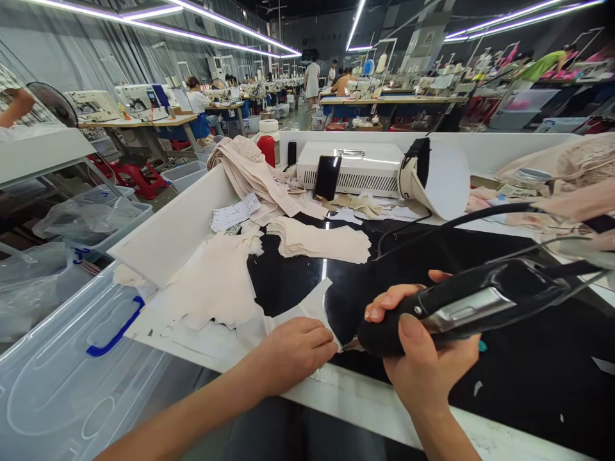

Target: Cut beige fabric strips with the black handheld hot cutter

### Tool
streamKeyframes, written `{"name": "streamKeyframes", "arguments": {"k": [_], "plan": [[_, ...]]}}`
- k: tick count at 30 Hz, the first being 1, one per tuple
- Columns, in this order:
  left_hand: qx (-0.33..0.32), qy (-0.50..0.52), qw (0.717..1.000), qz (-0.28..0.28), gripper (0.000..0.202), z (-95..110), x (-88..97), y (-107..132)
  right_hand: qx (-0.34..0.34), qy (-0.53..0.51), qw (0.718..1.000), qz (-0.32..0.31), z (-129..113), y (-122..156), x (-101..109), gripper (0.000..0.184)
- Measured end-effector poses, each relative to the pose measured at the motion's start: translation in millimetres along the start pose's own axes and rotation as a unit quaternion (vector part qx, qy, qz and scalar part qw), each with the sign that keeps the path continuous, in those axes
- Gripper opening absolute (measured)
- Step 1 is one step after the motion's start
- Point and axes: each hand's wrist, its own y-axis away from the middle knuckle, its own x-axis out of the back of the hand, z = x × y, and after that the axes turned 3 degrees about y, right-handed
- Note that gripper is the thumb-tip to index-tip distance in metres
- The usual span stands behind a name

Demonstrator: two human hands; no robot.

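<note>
**Trimming at the sewing-floor desk**

Rows of sewing stations fill the hall behind my black-topped desk (528, 384). Cream fabric pieces (216, 288) lie at ten o'clock from my hands. My right hand (423, 358) is wrapped around a black corded cutter (461, 307); its tip meets a pale piece (307, 314) pinned under my curled left hand (293, 352).
</note>
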Motion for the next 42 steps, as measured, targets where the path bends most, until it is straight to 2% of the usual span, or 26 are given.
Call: {"name": "streamKeyframes", "arguments": {"k": [11, 21, 26, 34, 42], "plan": [[0.002, 0.0, 0.998, 0.057, 0.019, -2.6, -4.0, 5.1, 0.009, -0.004, 1.0, -0.005, 2.2, 0.2, 1.5, 0.048], [0.053, 0.023, 0.998, 0.026, 0.027, -2.1, -8.1, 14.4, 0.016, 0.003, 1.0, -0.003, 2.6, -1.3, 2.0, 0.048], [0.061, 0.028, 0.997, 0.035, 0.029, -0.9, -8.3, 15.8, 0.008, -0.006, 1.0, 0.002, 1.3, -0.9, 1.5, 0.049], [0.064, 0.035, 0.997, 0.031, 0.032, -0.9, -12.2, 15.9, 0.003, -0.019, 0.999, 0.048, -2.1, -15.2, -11.0, 0.05], [0.085, 0.059, 0.994, 0.029, 0.032, 0.6, -18.6, 16.4, -0.002, -0.02, 0.999, 0.045, 5.1, -20.4, -17.7, 0.05]]}}
